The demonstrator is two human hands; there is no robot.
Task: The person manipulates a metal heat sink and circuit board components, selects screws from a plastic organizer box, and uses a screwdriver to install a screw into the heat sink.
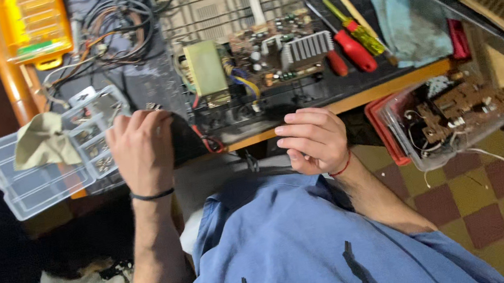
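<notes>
While the left hand (pixel 140 151) lies knuckles-up at the near edge of the dark workbench (pixel 379 76), its fingers curl over the corner of a black device casing (pixel 190 140); whether they truly clamp it cannot be told, since the fingertips are hidden; the right hand (pixel 315 139) hangs just below the same near edge, fingers loosely bent and holding nothing. Further in on the bench sits a brown circuit board with a finned silver heat sink (pixel 283 56) (a pale green transformer block (pixel 205 68) stands at its left end); two screwdrivers, one red-handled (pixel 351 50) and one yellow-handled (pixel 362 35), lie just right of the board, near a crumpled blue cloth (pixel 411 17). Off the bench's left end, a clear plastic compartment box (pixel 43 182) carries a beige rag (pixel 43 142); below the right end, a clear tub of loose electronic parts (pixel 447 119) rests over the checkered floor (pixel 499 193).
</notes>
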